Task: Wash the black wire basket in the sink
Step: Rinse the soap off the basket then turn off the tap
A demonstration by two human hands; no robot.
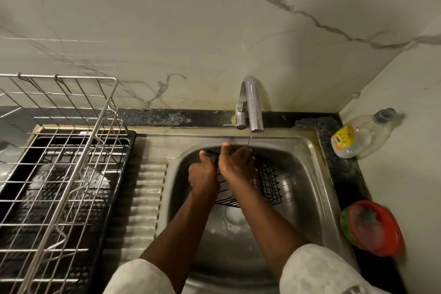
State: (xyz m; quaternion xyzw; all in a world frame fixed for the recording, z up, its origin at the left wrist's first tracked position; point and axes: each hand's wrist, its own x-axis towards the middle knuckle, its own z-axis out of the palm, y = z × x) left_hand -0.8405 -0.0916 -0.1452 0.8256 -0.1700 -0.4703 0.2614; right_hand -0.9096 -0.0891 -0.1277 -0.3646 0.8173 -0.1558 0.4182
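Observation:
The black wire basket (268, 184) is held tilted over the steel sink (307, 174), under a thin stream of water from the chrome tap (251, 105). My left hand (202, 173) grips the basket's left edge, thumb up. My right hand (236, 162) lies over the basket's upper rim with its fingers curled round the wires, right under the water. Much of the basket is hidden behind both hands.
A steel dish rack (59, 162) on a black tray stands to the left of the ribbed drainboard (145, 198). A clear bottle with a yellow label (358, 136) lies in the right corner. A red and green bowl stack (372, 227) sits on the right counter.

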